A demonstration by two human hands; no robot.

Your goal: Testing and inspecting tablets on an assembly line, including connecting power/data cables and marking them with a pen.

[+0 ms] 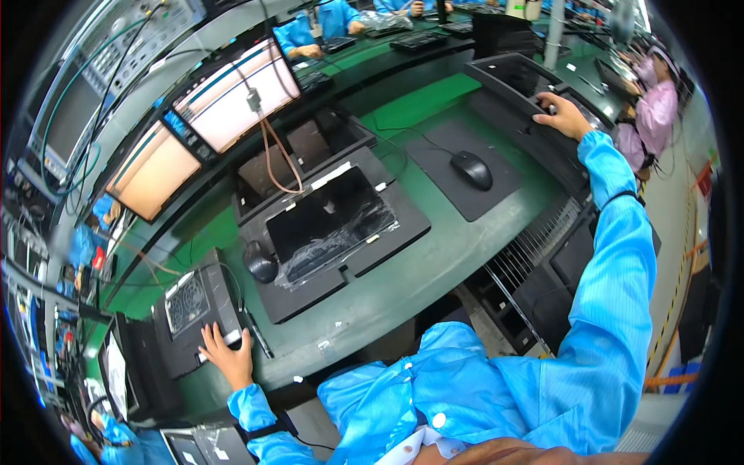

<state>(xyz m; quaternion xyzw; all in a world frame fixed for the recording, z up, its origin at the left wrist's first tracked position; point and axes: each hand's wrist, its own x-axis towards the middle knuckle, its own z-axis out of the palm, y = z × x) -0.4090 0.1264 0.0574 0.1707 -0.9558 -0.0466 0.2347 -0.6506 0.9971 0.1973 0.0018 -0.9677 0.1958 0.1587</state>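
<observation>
While your left hand [226,356] spreads its fingers over a black case [221,294] on the green worktop [453,252], your right hand [567,118] half curled at a black tray [505,90], its hold impossible to tell, a film-covered panel [325,221] between.

On my feed, a green table [438,248] curves across the room (my lens bends it), another table [364,53] behind; rightward, I see pale floor [668,240] marked with striped tape [667,318].

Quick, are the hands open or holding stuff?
Left hand: open, fingers spread over a black pad.
Right hand: partly curled at a black tray; grip unclear.
</observation>
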